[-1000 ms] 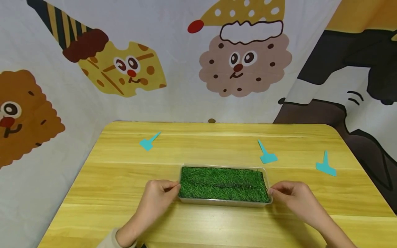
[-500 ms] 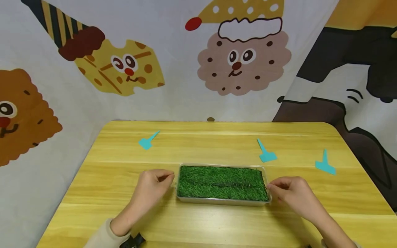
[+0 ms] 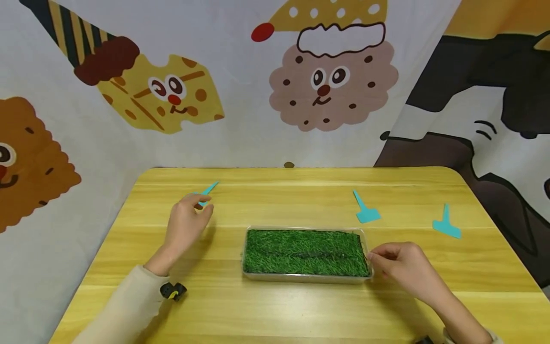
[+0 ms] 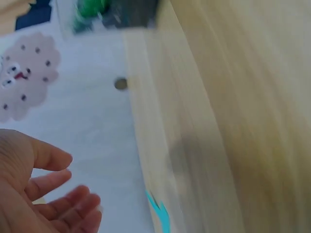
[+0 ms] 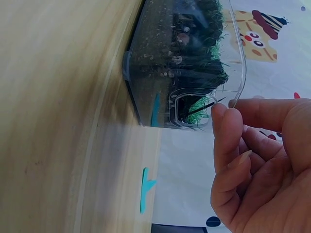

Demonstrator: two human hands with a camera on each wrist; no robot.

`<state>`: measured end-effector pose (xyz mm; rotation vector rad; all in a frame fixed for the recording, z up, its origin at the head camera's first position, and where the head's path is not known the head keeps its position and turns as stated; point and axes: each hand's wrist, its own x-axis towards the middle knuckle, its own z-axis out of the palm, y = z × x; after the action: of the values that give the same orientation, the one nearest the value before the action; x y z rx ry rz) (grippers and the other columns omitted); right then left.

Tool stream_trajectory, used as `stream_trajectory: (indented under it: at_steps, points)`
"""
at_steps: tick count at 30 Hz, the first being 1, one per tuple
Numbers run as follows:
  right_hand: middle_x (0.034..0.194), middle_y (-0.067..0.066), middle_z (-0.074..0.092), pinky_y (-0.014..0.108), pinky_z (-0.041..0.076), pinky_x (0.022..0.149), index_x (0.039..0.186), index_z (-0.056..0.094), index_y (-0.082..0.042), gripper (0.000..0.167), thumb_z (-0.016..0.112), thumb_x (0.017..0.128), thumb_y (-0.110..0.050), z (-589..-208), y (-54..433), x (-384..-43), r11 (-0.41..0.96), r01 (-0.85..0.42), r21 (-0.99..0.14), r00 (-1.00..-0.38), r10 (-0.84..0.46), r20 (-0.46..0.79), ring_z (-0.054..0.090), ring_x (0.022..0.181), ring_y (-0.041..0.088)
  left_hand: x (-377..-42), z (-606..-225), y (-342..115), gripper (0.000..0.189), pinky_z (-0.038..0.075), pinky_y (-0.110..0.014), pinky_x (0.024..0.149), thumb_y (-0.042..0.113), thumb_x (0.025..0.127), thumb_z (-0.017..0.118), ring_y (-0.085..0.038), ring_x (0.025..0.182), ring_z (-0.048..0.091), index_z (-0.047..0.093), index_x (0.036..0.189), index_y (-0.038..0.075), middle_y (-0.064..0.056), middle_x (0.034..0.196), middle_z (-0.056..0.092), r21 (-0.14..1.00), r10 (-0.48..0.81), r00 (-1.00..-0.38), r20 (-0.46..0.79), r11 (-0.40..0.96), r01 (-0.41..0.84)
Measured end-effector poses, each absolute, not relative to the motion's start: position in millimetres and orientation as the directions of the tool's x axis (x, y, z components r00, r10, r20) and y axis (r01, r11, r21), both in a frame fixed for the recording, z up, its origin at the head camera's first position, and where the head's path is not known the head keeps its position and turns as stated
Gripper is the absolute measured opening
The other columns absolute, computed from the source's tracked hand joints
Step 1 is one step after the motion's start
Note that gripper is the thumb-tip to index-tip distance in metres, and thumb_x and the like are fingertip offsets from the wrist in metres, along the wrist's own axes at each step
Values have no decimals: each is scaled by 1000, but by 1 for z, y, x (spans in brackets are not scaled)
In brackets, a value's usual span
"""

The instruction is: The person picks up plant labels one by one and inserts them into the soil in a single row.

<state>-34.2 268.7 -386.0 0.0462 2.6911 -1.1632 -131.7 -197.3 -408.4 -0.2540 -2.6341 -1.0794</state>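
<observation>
A clear plastic box [image 3: 307, 278] holds soil with a strip of green grass turf [image 3: 301, 246] on top. My right hand [image 3: 406, 267] pinches the rim at its right end; in the right wrist view, thumb and forefinger meet at the box's edge [image 5: 241, 53]. My left hand [image 3: 185, 224] is over the table to the left of the box, fingers loosely bent and apart with nothing between them. Its fingertips overlap a turquoise T-shaped plant label [image 3: 210, 187] in the head view, partly hiding it. That label [image 4: 162, 213] also shows low in the left wrist view.
Two more turquoise T-shaped plant labels lie behind and right of the box, a middle label [image 3: 367, 214] and a right label [image 3: 447, 227]. The wooden table [image 3: 275, 315] ends at a white cloth [image 3: 240, 148] printed with cartoon biscuits and cheese.
My left hand has left the box's left end and moved back and left to the left label, its fingers spreading. The right hand stays at the box's right end.
</observation>
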Motion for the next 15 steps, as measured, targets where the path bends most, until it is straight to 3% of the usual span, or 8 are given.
stream_trajectory:
  at_steps: [3, 7, 15]
  points:
    - [72, 4, 69, 28, 42, 50, 99, 82, -13, 16, 73, 101, -26, -385, 269, -35, 690, 114, -715, -977, -53, -207, 58, 61, 15, -145, -410, -204, 34, 57, -48, 68, 8, 99, 68, -42, 99, 65, 67, 128, -10, -30, 126, 65, 642, 46, -963, 265, 737, 211]
    - [73, 2, 69, 28, 44, 51, 98, 82, -12, 15, 74, 100, -25, -385, 269, -35, 687, 108, -719, -978, -56, -201, 59, 62, 14, -160, -412, -212, 49, 50, -67, 96, 14, 100, 68, -53, 124, 53, 57, 139, -13, -36, 140, 54, 603, 52, -980, 192, 781, 160]
    - [70, 4, 67, 27, 41, 50, 96, 81, -12, 14, 73, 100, -22, -384, 267, -35, 682, 103, -724, -979, -61, -197, 57, 60, 14, -178, -420, -222, 57, 49, -68, 93, 21, 100, 69, -57, 120, 53, 53, 140, -16, -40, 138, 52, 505, 40, -996, 79, 860, 75]
